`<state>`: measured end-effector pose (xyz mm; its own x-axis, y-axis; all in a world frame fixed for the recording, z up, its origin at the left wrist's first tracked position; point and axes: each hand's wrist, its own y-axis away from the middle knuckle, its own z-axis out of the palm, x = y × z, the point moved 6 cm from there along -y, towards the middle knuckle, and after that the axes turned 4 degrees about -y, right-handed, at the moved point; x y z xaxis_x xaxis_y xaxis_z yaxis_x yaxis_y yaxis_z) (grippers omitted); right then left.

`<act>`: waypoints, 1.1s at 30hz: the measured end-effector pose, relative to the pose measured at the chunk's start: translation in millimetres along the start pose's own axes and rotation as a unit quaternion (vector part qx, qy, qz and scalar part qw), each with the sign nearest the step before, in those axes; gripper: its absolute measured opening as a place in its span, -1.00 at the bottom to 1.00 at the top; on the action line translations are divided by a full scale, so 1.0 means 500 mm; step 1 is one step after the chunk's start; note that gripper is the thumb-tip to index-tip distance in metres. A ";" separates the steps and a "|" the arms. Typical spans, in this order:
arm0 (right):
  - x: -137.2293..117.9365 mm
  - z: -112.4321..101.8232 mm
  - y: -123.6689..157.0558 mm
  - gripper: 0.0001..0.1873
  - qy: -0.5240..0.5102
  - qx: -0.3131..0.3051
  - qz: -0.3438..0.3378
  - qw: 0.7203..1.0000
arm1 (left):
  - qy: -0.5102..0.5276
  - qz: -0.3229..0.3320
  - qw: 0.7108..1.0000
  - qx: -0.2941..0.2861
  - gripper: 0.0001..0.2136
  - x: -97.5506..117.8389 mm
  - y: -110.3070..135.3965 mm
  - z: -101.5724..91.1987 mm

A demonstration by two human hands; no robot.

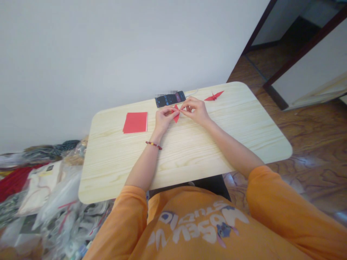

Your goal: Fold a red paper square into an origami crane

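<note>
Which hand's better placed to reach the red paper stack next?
Left, probably: the left hand is beside the red paper stack, while the right hand sits on the far side of the red origami piece both hands pinch.

Red folded paper point(176, 117), red origami crane point(214, 96), red paper stack point(135, 122), pale wood-grain tabletop point(121, 162), orange shirt point(189, 202)

An orange T-shirt point(189, 216) with wide, loose sleeves point(282, 202) bears white block lettering point(195, 225) across the chest, alongside small blue and purple graphics point(223, 230). A thin beaded bracelet point(153, 145) in red, yellow and dark tones circles the left wrist point(156, 134).
</note>
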<state>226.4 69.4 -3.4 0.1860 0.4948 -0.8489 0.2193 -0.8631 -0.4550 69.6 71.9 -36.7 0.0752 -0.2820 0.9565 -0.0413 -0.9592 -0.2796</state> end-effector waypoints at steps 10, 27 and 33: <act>0.000 0.003 0.000 -0.93 0.056 0.000 -0.069 0.996 | -0.028 0.037 0.999 0.003 -0.87 -0.002 -0.003 -0.003; -0.001 0.007 0.002 -0.93 0.078 -0.003 -0.085 0.993 | -0.039 0.031 0.999 0.022 -0.90 -0.005 -0.002 -0.007; 0.004 0.008 0.002 -0.94 0.085 -0.006 -0.083 0.993 | -0.055 0.049 0.997 0.027 -0.88 0.002 -0.002 -0.009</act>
<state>223.3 69.4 -6.6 0.3050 0.6405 -0.7048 0.2707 -0.7678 -0.5807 65.5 72.8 -35.1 0.1827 -0.3717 0.9102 -0.0013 -0.9259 -0.3779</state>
